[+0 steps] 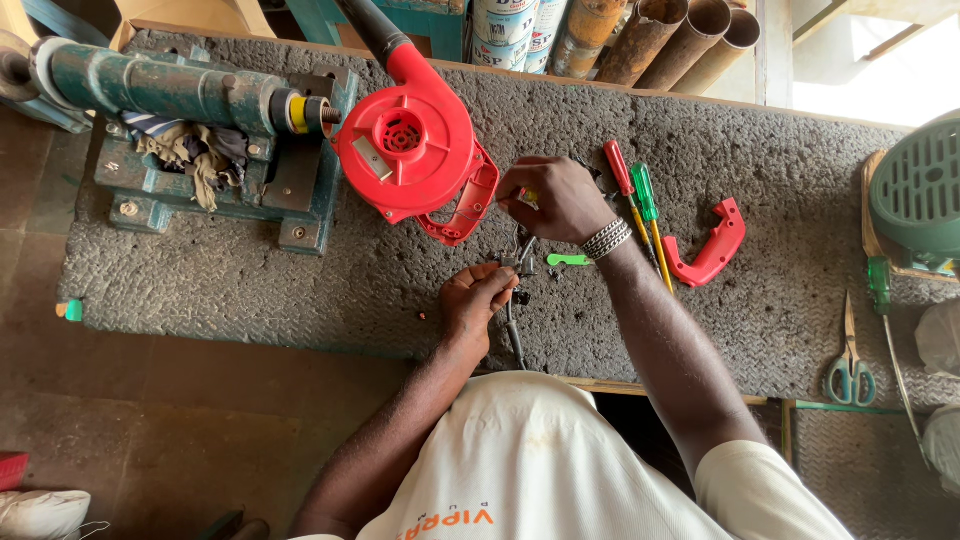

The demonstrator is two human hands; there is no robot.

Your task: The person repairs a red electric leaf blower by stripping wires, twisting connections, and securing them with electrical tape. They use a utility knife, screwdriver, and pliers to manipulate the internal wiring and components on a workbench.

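Note:
A red electric blower (405, 140) lies on the grey mat-covered bench (200, 280), its handle half open. My right hand (552, 198) is closed on a small yellow-red part and thin wires just right of the blower's handle. My left hand (475, 300) pinches a small dark component with a black cable that runs toward me. A loose red handle shell (708, 248) lies to the right. Red and green screwdrivers (636, 195) rest beside my right wrist, and a small green piece (567, 260) lies under it.
A green bench vise (190, 110) with rags stands at the left. Rusty pipes and cans (640, 30) line the back edge. A green motor housing (918, 190) sits at the right, with scissors (850, 365) and another green-handled tool (880, 285) near the front right.

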